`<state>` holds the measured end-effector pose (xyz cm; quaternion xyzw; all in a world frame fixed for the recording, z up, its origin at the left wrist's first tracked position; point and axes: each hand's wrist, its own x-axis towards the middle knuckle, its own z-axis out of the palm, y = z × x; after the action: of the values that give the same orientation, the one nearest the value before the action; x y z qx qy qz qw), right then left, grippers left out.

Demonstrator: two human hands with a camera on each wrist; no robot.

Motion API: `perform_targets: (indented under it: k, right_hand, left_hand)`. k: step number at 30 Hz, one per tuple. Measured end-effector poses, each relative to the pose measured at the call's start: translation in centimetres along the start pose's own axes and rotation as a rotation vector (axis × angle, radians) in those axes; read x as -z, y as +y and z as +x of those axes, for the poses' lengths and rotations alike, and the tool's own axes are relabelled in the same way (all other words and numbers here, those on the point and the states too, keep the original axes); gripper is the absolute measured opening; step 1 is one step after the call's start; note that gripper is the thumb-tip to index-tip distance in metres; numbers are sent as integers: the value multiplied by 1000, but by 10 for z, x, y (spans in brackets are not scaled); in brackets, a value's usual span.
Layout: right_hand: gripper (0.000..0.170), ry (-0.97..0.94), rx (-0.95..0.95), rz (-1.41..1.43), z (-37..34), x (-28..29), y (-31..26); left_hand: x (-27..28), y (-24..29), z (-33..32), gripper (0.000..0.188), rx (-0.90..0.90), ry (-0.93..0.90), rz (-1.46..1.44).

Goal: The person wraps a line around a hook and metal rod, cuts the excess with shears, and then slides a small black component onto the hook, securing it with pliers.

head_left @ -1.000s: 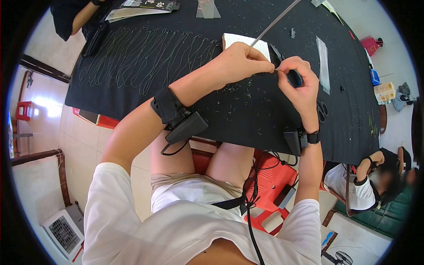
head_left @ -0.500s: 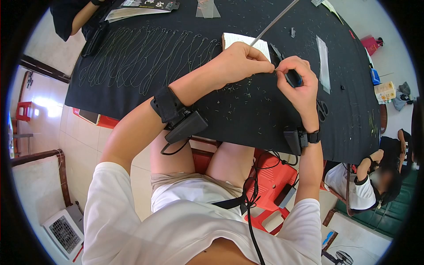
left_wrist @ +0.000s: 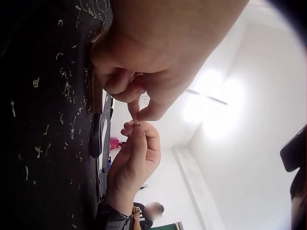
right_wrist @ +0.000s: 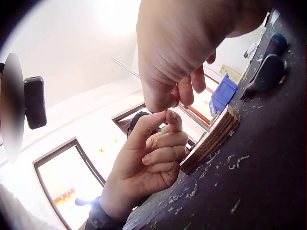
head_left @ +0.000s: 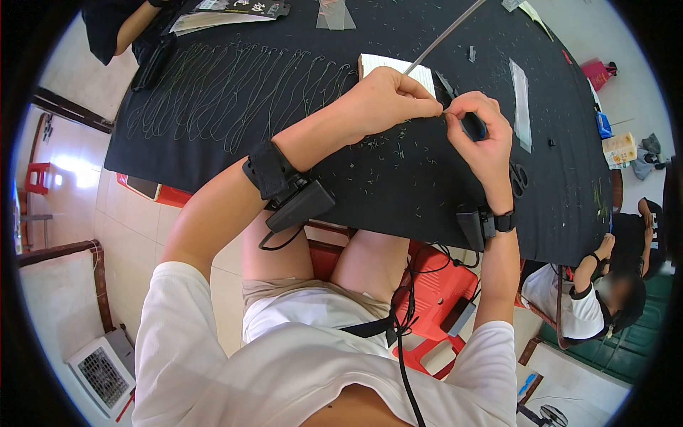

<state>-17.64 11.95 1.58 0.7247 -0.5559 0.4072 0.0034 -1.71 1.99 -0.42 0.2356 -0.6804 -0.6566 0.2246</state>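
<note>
Over the black tablecloth, my left hand (head_left: 395, 103) and right hand (head_left: 487, 132) meet fingertip to fingertip. Each pinches a tiny thin strand (head_left: 445, 111) between thumb and forefinger; most of it is hidden by the fingertips. In the right wrist view the left hand's (right_wrist: 156, 158) other fingers are curled into the palm. Behind the left hand sits a block (head_left: 420, 77) with a white ridged top and layered wooden sides (right_wrist: 216, 139). A slim metal rod (head_left: 445, 35) rises from beside it. Under the right hand lies a dark-handled tool (head_left: 475, 128), partly covered.
Many looped thin cords (head_left: 213, 92) are spread in a row at left. Short clippings are scattered across the cloth. Black scissors (head_left: 519, 179) lie by the right wrist, and a clear plastic strip (head_left: 521, 107) lies beyond. Another person (head_left: 583, 295) sits at far right.
My right fingertips have shifted very slightly toward the left hand; both hands otherwise keep their pinch in place. The person at far right has moved an arm.
</note>
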Motion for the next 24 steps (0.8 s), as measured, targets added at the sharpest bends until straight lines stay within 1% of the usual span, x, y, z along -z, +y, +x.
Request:
perform_targets:
  k: [8,13,17,18,20,21,23,24]
  right_hand:
    - [15,12,-10,-6,0,0,-1]
    - [15,-10,-19,10,-1,0,-1]
    - [13,-40,-24,18,0,0,0]
    - [13,-40,-23,18,0,1,1]
    - [10,20,-57,-30,0,3,3]
    - [10,21,-56,-30,0,5,5]
    - [13,88,-233,-90,1,8,11]
    - [13,87,-231,-91,-2,9,12]
  left_hand:
    - [1,4,-2,24,39,-7,-11]
    - [0,-2,0,23,0,7,-8]
    - [1,-2,1,22,2,-6,-24]
    - [2,-2,0,21,0,17,-7]
    - [2,-2,1,21,-2,38,11]
    - [2,-3,1,20,-3,62,2]
    - [3,-2,1,19,-6,91,-8]
    - [4,1,-1,19,-3,92,5]
